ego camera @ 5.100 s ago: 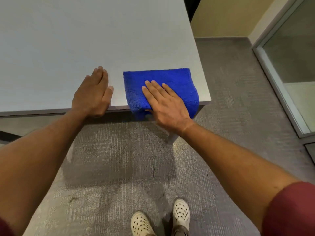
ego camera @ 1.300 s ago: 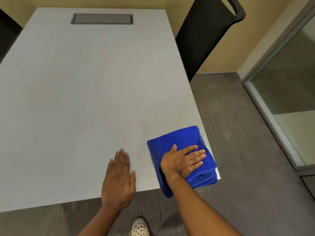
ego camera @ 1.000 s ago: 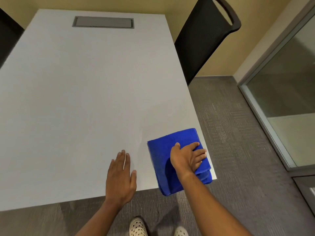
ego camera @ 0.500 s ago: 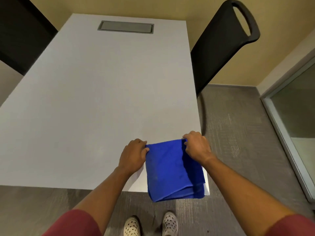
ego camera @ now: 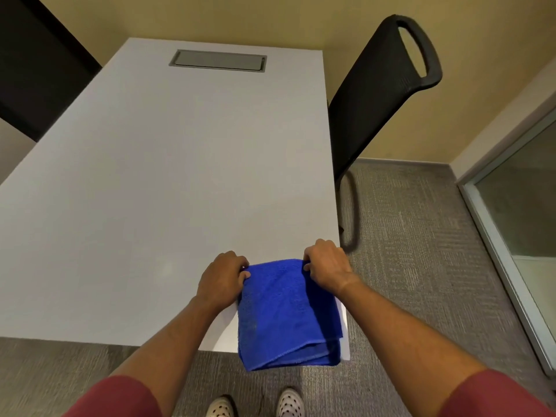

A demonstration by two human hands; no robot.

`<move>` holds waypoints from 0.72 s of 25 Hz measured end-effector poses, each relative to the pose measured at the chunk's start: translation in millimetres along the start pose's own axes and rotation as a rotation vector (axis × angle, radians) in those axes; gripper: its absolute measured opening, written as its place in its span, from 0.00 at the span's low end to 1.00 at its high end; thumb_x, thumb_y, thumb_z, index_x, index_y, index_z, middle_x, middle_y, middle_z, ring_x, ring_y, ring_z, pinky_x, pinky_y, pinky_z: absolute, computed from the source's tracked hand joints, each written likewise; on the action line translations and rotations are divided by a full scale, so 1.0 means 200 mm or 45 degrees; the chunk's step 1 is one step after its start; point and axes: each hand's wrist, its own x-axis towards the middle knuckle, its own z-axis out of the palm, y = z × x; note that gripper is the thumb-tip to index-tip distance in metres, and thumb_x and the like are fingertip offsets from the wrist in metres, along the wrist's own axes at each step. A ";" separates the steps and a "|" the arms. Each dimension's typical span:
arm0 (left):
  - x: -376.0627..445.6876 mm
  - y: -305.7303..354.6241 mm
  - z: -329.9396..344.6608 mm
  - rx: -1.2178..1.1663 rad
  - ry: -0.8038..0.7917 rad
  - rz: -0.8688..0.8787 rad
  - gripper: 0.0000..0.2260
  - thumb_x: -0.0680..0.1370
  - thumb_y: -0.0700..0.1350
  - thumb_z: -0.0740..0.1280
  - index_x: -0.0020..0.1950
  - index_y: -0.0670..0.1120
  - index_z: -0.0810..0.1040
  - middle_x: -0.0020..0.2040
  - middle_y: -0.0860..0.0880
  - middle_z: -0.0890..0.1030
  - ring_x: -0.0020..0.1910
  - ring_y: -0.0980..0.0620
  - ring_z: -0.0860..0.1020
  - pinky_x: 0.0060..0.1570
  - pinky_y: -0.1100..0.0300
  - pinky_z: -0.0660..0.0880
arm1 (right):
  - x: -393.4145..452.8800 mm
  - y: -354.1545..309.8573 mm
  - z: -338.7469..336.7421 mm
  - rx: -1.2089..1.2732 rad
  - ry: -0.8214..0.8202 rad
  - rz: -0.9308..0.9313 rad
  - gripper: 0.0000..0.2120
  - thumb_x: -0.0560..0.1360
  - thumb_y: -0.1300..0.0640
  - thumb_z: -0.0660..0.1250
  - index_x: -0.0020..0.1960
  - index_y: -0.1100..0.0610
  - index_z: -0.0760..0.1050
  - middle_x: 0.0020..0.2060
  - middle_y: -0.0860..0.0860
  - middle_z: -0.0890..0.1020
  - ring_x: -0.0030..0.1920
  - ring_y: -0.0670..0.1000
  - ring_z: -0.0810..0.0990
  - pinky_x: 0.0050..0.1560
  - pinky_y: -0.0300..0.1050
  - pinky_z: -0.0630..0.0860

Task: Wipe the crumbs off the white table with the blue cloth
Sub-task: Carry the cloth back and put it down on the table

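Hands, left hand (ego camera: 223,276) and right hand (ego camera: 326,264), pinch the blue cloth's (ego camera: 285,311) far corners at the table's (ego camera: 168,188) lower-right edge, refolding probably; next, another wiping pass.

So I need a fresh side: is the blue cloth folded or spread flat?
Folded: the blue cloth shows stacked layers at its near edge.

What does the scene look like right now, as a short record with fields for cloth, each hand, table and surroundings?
cloth: folded blue cloth at near right table corner, its near edge hanging over
left hand: gripping cloth's far left corner
right hand: gripping cloth's far right corner
table: white table, grey hatch at far end
crumbs: none discernible
surroundings: black chair on right
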 end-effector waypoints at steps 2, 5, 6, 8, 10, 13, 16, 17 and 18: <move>-0.01 0.00 -0.01 -0.020 0.009 -0.018 0.09 0.80 0.44 0.63 0.55 0.46 0.82 0.51 0.47 0.80 0.48 0.50 0.77 0.49 0.55 0.76 | -0.02 -0.01 0.00 0.007 0.024 -0.009 0.08 0.78 0.55 0.68 0.56 0.56 0.80 0.53 0.54 0.77 0.53 0.54 0.76 0.56 0.52 0.77; -0.02 0.01 -0.05 -0.065 0.024 -0.010 0.08 0.80 0.42 0.63 0.51 0.45 0.82 0.48 0.47 0.80 0.46 0.50 0.77 0.46 0.58 0.73 | -0.05 -0.02 -0.06 0.068 0.019 -0.019 0.07 0.78 0.56 0.67 0.54 0.56 0.81 0.51 0.53 0.81 0.52 0.54 0.79 0.56 0.53 0.77; -0.03 0.01 -0.07 -0.077 0.030 -0.006 0.07 0.79 0.42 0.64 0.50 0.44 0.82 0.48 0.47 0.80 0.45 0.51 0.77 0.44 0.59 0.72 | -0.06 -0.01 -0.09 0.102 -0.002 -0.016 0.07 0.78 0.56 0.67 0.54 0.56 0.81 0.49 0.53 0.83 0.51 0.54 0.81 0.55 0.52 0.77; -0.04 0.02 -0.13 -0.087 0.035 0.009 0.06 0.79 0.41 0.64 0.49 0.44 0.82 0.47 0.47 0.80 0.44 0.51 0.76 0.43 0.61 0.70 | -0.08 0.00 -0.16 0.163 -0.048 -0.026 0.06 0.78 0.58 0.67 0.53 0.56 0.81 0.49 0.53 0.84 0.49 0.54 0.82 0.53 0.51 0.79; -0.05 0.04 -0.20 -0.085 0.034 0.033 0.06 0.78 0.41 0.65 0.49 0.43 0.82 0.46 0.47 0.81 0.43 0.52 0.76 0.43 0.62 0.69 | -0.10 0.01 -0.24 0.198 -0.090 -0.070 0.07 0.78 0.59 0.67 0.53 0.56 0.82 0.50 0.53 0.84 0.50 0.53 0.82 0.54 0.51 0.80; -0.06 0.07 -0.31 -0.079 0.033 0.068 0.06 0.78 0.40 0.66 0.48 0.43 0.83 0.45 0.47 0.82 0.43 0.52 0.78 0.42 0.62 0.70 | -0.13 0.01 -0.36 0.197 -0.116 -0.132 0.07 0.77 0.59 0.68 0.54 0.56 0.82 0.51 0.53 0.85 0.51 0.52 0.82 0.57 0.50 0.80; -0.06 0.10 -0.43 -0.081 0.029 0.099 0.06 0.77 0.40 0.66 0.48 0.44 0.84 0.42 0.50 0.81 0.42 0.52 0.79 0.41 0.62 0.71 | -0.16 0.01 -0.48 0.214 -0.115 -0.163 0.08 0.77 0.61 0.69 0.54 0.56 0.83 0.52 0.53 0.85 0.51 0.51 0.82 0.56 0.47 0.79; -0.07 0.11 -0.48 -0.079 0.032 0.106 0.06 0.77 0.40 0.67 0.48 0.44 0.84 0.41 0.51 0.81 0.42 0.52 0.79 0.42 0.62 0.72 | -0.16 0.01 -0.51 0.226 -0.106 -0.172 0.08 0.76 0.62 0.69 0.54 0.57 0.83 0.51 0.53 0.85 0.50 0.51 0.82 0.55 0.45 0.79; -0.07 0.12 -0.52 -0.077 0.040 0.110 0.06 0.77 0.41 0.67 0.49 0.45 0.84 0.41 0.52 0.81 0.43 0.52 0.79 0.43 0.61 0.73 | -0.17 0.00 -0.55 0.234 -0.094 -0.181 0.08 0.76 0.62 0.69 0.54 0.56 0.83 0.51 0.53 0.85 0.49 0.50 0.82 0.53 0.43 0.79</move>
